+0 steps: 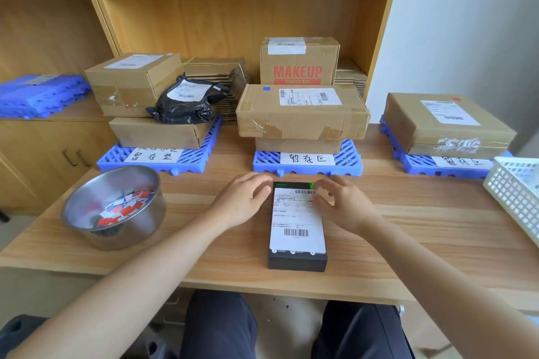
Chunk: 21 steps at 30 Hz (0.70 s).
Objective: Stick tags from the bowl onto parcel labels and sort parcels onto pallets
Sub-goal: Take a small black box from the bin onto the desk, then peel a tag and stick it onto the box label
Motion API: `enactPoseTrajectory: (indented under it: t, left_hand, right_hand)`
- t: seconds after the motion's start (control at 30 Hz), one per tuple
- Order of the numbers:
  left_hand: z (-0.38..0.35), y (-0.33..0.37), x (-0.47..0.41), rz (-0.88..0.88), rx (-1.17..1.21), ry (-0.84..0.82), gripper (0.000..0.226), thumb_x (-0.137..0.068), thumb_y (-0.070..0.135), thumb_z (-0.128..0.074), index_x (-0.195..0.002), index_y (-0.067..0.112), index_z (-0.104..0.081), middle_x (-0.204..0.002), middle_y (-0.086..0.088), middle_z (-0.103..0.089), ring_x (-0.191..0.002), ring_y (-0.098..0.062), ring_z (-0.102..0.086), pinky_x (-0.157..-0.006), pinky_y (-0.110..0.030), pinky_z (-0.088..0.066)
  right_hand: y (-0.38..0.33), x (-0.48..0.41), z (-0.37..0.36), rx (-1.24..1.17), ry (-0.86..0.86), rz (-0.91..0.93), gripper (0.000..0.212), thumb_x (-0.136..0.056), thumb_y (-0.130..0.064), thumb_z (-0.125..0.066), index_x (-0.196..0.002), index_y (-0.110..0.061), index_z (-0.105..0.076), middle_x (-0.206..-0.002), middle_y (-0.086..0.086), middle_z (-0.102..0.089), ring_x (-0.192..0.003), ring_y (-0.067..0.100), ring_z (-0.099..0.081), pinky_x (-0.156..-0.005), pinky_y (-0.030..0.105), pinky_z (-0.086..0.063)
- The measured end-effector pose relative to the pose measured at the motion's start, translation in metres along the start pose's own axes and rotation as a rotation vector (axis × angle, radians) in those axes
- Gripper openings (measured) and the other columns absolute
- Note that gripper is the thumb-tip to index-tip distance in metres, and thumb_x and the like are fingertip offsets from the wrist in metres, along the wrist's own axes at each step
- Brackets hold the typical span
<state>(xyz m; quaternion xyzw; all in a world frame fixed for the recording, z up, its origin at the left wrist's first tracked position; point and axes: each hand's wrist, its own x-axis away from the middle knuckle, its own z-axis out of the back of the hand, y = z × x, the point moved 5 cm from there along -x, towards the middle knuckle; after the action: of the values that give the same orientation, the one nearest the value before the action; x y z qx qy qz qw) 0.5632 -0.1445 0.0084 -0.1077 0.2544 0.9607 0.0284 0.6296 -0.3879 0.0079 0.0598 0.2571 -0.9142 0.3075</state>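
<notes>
At the far left, on the cabinet top, a spare stack of blue pallets [40, 95] lies out of the way. Nearer on the bench [408, 227] stands the steel bowl [113, 207], close by our left arm so that its red, blue and white tags [125, 208] are an easy reach. Behind it the left pallet [116, 159] carries cardboard boxes and a black bag parcel [186, 102]; we cannot make out any coloured tags on them. In the middle, the black parcel [297, 259] lies flat on the bench, its label [297, 221] facing up, right in front of us for tagging. Our left hand [242, 201] rests against its upper left corner with fingers loosely curled, apparently steadying it. Our right hand [344, 204] has its fingertips on a small green tag [313, 185] at the label's upper right corner; we cannot tell whether they pinch it or press it down. The middle pallet [350, 165] just beyond holds boxes, the front one bearing a blue tag [266, 88]. On the right pallet [420, 167], a box shows a red tag [455, 99], so we judge that colour decides the pallet. A white basket [513, 192] sits at the right edge.
</notes>
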Motion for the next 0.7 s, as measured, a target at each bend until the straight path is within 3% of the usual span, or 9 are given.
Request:
enactPoseTrajectory:
  t: [0.2,0.5,0.7]
  left_hand:
    - [-0.005,-0.009,-0.021,0.033,0.049,-0.061,0.038,-0.104,0.044,-0.043,-0.139,0.035,-0.053,-0.142,0.021,-0.051,-0.126,-0.004,-0.049,-0.105,-0.035,-0.044]
    - [-0.017,-0.021,-0.035,0.017,0.030,-0.047,0.038,-0.104,0.040,-0.046,-0.139,0.030,-0.055,-0.140,0.014,-0.054,-0.128,-0.008,-0.048,-0.107,-0.034,-0.042]
    - [-0.020,-0.022,-0.039,0.029,0.039,-0.059,0.038,-0.103,0.044,-0.043,-0.138,0.034,-0.054,-0.140,0.017,-0.052,-0.125,-0.006,-0.049,-0.105,-0.036,-0.044]
  right_hand:
    - [0.010,-0.026,-0.011,0.007,-0.099,-0.029,0.040,-0.096,-0.044,-0.057,-0.133,-0.028,-0.058,-0.131,-0.004,-0.059,-0.105,0.024,-0.061,-0.094,0.039,-0.047]
    - [0.017,-0.042,-0.015,-0.018,-0.057,0.020,0.036,-0.097,-0.044,-0.056,-0.128,-0.026,-0.061,-0.117,-0.004,-0.063,-0.091,0.023,-0.063,-0.090,0.043,-0.049]
    - [0.014,-0.042,-0.012,-0.012,-0.079,0.012,0.051,-0.092,-0.059,-0.044,-0.128,-0.028,-0.061,-0.117,-0.005,-0.064,-0.093,0.021,-0.064,-0.088,0.043,-0.051]
